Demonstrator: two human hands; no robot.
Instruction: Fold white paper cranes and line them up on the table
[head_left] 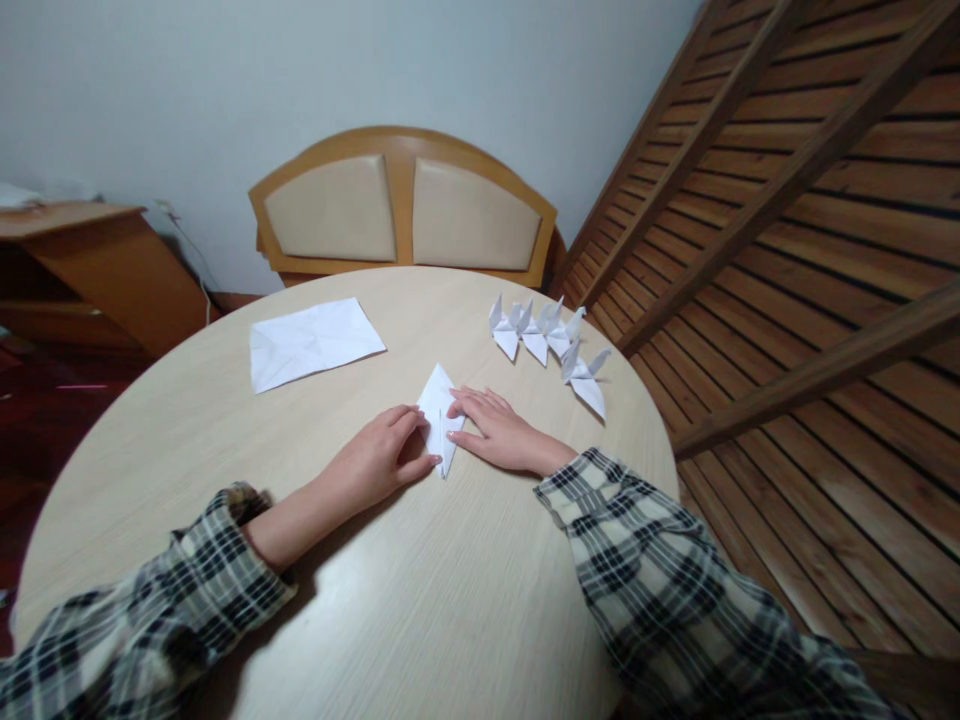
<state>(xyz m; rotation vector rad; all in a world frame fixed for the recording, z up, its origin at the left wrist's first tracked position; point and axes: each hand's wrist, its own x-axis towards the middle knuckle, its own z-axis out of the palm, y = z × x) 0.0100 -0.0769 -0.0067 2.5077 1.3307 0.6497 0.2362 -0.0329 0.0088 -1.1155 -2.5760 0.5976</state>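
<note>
A small white paper folded into a kite shape [439,405] lies on the round pale wooden table [360,560]. My left hand [379,460] rests at its left edge, fingers curled, with fingertips and thumb pressing on the fold. My right hand [499,432] lies flat on the paper's right side, fingers stretched out and together. Both sleeves are plaid.
Several finished white paper cranes [551,345] stand in a row at the table's far right. A creased white sheet [311,342] lies at the far left. A padded wooden chair [405,205] stands behind the table. Slatted wooden panels [787,260] lean at the right.
</note>
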